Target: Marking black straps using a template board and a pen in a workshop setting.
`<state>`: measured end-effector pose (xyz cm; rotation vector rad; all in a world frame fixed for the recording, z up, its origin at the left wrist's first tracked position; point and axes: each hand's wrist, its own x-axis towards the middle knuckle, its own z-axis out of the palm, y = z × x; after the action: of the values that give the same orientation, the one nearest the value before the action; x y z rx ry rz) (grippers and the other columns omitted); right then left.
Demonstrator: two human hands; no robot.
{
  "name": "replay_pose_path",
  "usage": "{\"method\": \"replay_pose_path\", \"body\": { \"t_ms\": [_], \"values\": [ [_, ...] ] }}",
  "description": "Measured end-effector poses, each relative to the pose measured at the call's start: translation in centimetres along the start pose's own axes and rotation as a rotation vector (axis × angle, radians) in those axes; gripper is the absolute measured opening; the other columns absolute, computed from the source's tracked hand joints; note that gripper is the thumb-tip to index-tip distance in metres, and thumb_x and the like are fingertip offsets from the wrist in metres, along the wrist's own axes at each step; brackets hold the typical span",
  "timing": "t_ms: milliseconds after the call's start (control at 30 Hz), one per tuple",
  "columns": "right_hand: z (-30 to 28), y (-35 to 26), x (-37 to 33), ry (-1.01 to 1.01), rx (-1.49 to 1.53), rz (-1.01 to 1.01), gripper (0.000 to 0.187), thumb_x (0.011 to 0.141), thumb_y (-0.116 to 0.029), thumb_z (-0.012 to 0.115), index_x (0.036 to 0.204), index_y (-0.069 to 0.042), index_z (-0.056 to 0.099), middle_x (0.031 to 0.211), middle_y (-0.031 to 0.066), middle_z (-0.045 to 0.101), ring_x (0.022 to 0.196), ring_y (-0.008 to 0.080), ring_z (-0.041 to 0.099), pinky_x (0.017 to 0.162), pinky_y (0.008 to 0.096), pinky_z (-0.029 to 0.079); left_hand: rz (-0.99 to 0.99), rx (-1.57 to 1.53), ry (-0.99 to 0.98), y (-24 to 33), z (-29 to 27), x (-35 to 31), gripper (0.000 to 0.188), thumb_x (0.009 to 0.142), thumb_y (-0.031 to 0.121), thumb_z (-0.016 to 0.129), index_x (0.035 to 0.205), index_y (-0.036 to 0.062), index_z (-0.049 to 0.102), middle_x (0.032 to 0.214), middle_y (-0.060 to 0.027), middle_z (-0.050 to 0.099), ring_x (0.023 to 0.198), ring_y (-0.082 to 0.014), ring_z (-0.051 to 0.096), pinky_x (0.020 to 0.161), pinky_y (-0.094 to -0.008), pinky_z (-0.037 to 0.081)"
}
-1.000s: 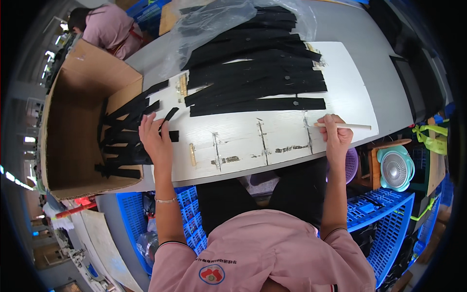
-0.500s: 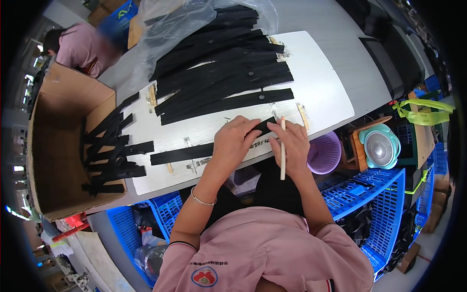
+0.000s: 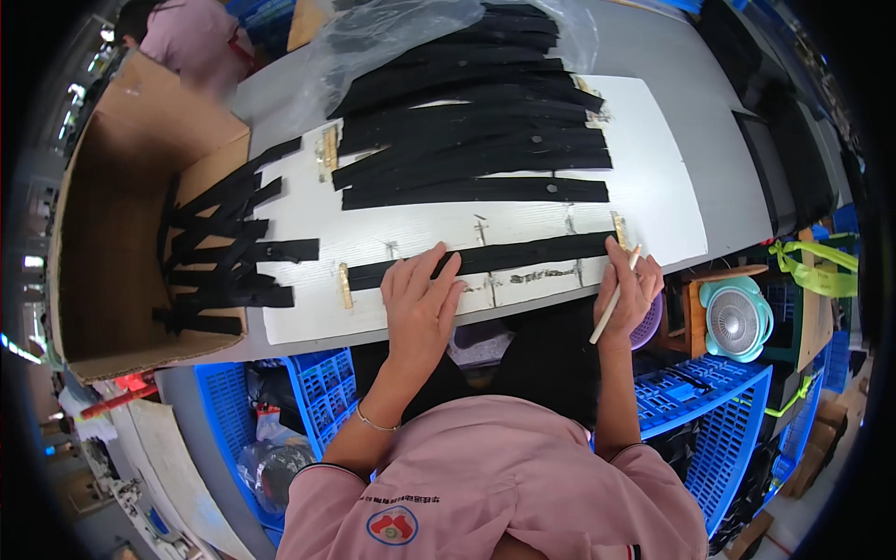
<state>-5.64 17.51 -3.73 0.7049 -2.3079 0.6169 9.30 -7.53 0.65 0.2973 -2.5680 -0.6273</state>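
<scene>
Two hands worked one black strap on the white board.

From my feed, the left hand (image 3: 420,299) lay flat and spread, fingers unclenched, pressing on the black strap (image 3: 485,261) that stretched across the near part of the white board (image 3: 653,177). The right hand (image 3: 630,289) was curled around a thin pale stick (image 3: 613,297), and its fingertips touched the strap's right end beside a small brass clip (image 3: 618,227). Farther back on the board I saw a stack of black straps (image 3: 467,140), partly under a clear plastic sheet (image 3: 392,37). More straps (image 3: 229,252) hung over the board's left edge into an open cardboard box (image 3: 112,215). Blue crates (image 3: 709,420) sat below the table (image 3: 728,121), with a small teal fan (image 3: 737,319) to the right. Another person in pink (image 3: 177,23) stood at the far left corner.
</scene>
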Motion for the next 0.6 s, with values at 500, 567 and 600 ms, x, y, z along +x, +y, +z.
{"method": "replay_pose_path", "body": {
  "t_ms": [500,567,600],
  "values": [
    [-0.6,-0.4,1.1,-0.032,-0.086,-0.083,0.029,0.096,-0.004,0.069,0.124,-0.010,0.074,0.107,0.0039,0.075,0.100,0.0178,0.064,0.109,0.0435,0.042,-0.274,0.098,-0.083,-2.0,-4.0,-5.6,0.066,0.092,0.033,0.076,0.149,0.0108,0.055,0.157,-0.0097,0.050,0.151,-0.0316,0.037,0.121,-0.0594,0.010],
    [-0.7,-0.7,1.4,-0.037,-0.101,-0.086,0.029,0.096,-0.004,0.069,0.124,-0.011,0.074,0.107,0.0049,0.075,0.100,0.0179,0.064,0.109,0.0437,0.042,-0.274,0.091,-0.064,-2.1,-3.9,-5.7,0.067,0.091,0.034,0.077,0.149,0.0113,0.055,0.157,-0.0095,0.050,0.151,-0.0323,0.037,0.121,-0.0592,0.010],
    [-0.9,-1.1,1.7,-0.067,-0.105,-0.053,0.028,0.098,-0.004,0.066,0.124,-0.010,0.073,0.107,0.0061,0.075,0.102,0.0200,0.064,0.109,0.0434,0.042,-0.262,0.108,-0.051,-2.1,-3.8,-5.8,0.067,0.090,0.035,0.078,0.149,0.0118,0.055,0.156,-0.0092,0.050,0.151,-0.0332,0.036,0.121,-0.0591,0.010]
  ]
}}
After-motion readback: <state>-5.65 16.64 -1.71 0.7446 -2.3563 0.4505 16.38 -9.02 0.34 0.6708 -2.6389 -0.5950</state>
